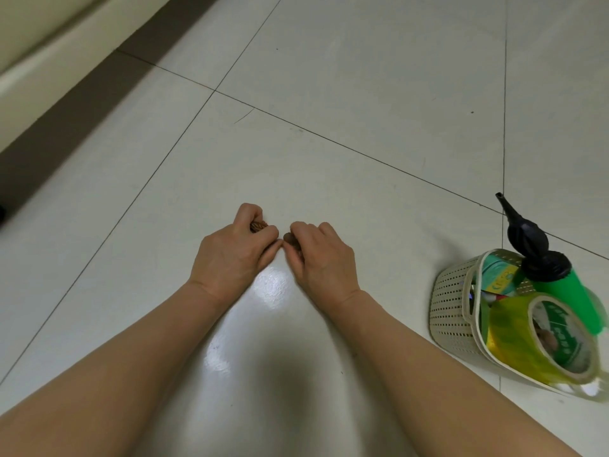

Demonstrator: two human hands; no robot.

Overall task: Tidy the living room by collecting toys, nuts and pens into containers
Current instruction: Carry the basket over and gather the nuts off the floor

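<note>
My left hand is curled around a ridged brown nut; my right hand pinches another nut, probably, low over the floor. I should cup both firmly, then carry them to the basket on my right.

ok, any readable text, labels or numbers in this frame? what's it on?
Nothing legible.
Tape roll in the basket: green print on its inner core, too blurred to read.
Teal box in the basket: yellow label with marks, too blurred to read.
Green bottle: no print visible.
</note>
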